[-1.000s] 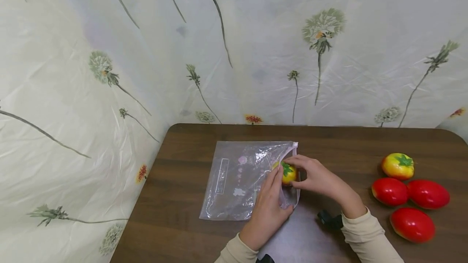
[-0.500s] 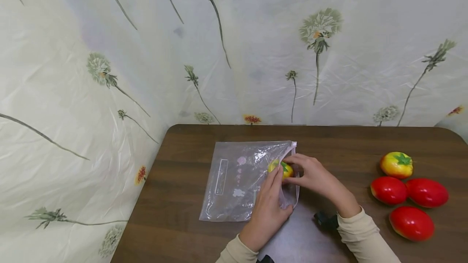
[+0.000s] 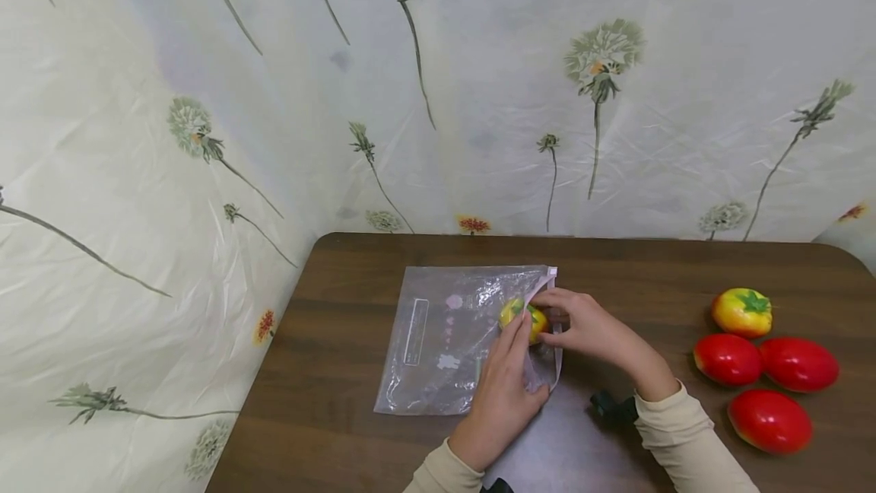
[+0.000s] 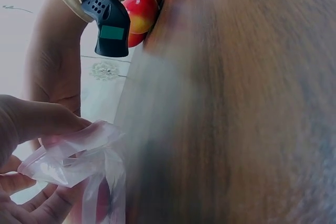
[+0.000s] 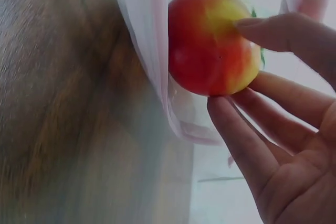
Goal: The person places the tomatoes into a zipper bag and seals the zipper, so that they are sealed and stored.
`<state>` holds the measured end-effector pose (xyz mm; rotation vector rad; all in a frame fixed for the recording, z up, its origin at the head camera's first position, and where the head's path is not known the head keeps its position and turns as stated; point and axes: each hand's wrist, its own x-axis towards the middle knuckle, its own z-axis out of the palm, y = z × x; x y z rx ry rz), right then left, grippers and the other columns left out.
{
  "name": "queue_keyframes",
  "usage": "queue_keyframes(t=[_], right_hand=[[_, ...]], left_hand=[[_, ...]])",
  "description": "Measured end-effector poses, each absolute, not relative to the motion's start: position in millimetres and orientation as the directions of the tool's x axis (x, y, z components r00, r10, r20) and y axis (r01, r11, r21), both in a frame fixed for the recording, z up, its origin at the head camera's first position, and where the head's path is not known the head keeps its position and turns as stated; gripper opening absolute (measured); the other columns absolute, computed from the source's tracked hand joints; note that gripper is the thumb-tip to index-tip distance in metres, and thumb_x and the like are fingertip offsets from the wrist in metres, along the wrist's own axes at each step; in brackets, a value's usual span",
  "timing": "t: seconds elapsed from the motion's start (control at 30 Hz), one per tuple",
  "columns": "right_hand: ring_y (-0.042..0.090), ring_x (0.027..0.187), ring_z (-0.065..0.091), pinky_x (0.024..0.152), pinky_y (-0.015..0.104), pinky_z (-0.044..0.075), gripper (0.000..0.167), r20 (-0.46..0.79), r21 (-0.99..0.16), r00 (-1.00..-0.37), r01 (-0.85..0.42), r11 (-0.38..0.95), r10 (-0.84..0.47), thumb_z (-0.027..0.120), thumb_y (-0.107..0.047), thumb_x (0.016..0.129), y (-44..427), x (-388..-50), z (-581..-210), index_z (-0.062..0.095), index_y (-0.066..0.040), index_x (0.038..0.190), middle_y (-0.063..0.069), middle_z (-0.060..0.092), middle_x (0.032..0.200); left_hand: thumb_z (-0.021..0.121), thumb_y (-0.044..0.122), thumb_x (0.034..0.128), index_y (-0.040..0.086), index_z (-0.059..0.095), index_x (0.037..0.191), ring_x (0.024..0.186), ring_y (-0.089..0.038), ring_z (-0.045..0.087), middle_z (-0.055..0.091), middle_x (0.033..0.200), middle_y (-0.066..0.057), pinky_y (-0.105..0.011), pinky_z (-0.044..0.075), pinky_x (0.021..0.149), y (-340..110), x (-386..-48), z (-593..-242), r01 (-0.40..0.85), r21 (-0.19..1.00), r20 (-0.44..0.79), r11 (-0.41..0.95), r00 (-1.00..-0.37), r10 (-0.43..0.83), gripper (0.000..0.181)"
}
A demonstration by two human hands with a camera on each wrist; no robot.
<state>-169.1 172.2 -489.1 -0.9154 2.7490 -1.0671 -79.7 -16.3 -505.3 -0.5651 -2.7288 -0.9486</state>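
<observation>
Apparently mid-bagging, fruit (image 5: pixel 210 48) is pinched by right hand (image 3: pixel 587 329), right edge of bag (image 3: pixel 445 337) by left hand (image 3: pixel 502 379); deeper insertion seems needed.

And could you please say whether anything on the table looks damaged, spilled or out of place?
Nothing stands out: the right hand holds a yellow-red fruit in the open mouth of the clear bag; four other fruits sit grouped, without visible spills or damage.

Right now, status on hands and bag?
Left hand holding bag edge. Right hand gripping yellow-red fruit, partly inside bag. Four more fruits off right, clear of bag.
</observation>
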Motion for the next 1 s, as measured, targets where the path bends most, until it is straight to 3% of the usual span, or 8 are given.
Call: queue_keyframes(t=[0.33, 0.63, 1.0], right_hand=[[0.024, 0.102, 0.074, 0.083, 0.039, 0.064, 0.037, 0.246, -0.678, -0.793, -0.552, 0.485, -0.558, 0.085, -0.003, 0.081, 162.7, -174.3, -492.4, 0.074, -0.002, 0.116, 0.012, 0.076, 0.113], [0.022, 0.099, 0.073, 0.081, 0.034, 0.064, 0.032, 0.268, -0.645, -0.808, -0.556, 0.525, -0.525, 0.086, -0.001, 0.078, 152.8, -177.6, -494.1, 0.076, -0.002, 0.109, 0.011, 0.077, 0.105], [0.017, 0.093, 0.071, 0.078, 0.033, 0.061, 0.025, 0.261, -0.592, -0.829, -0.542, 0.596, -0.494, 0.082, -0.003, 0.08, 143.0, -184.1, -495.8, 0.077, -0.01, 0.103, 0.004, 0.078, 0.101]], left_hand=[[0.096, 0.016, 0.066, 0.007, 0.041, 0.157, 0.138, -0.023, 0.054, 0.042, 0.163, -0.004, -0.036, 0.05, 0.111, -16.0, -79.0, -503.9, 0.437, 0.55, 0.348, 0.712, -0.894, 0.281, 0.107], [0.097, 0.016, 0.0638, 0.006, 0.041, 0.157, 0.141, -0.024, 0.053, 0.043, 0.162, -0.005, -0.036, 0.049, 0.113, -16.8, -78.9, -503.4, 0.462, 0.533, 0.38, 0.709, -0.879, 0.287, 0.11], [0.098, 0.013, 0.0613, 0.006, 0.04, 0.157, 0.14, -0.023, 0.054, 0.043, 0.162, -0.005, -0.035, 0.05, 0.112, -17.7, -80.1, -505.2, 0.494, 0.51, 0.434, 0.704, -0.855, 0.286, 0.112]])
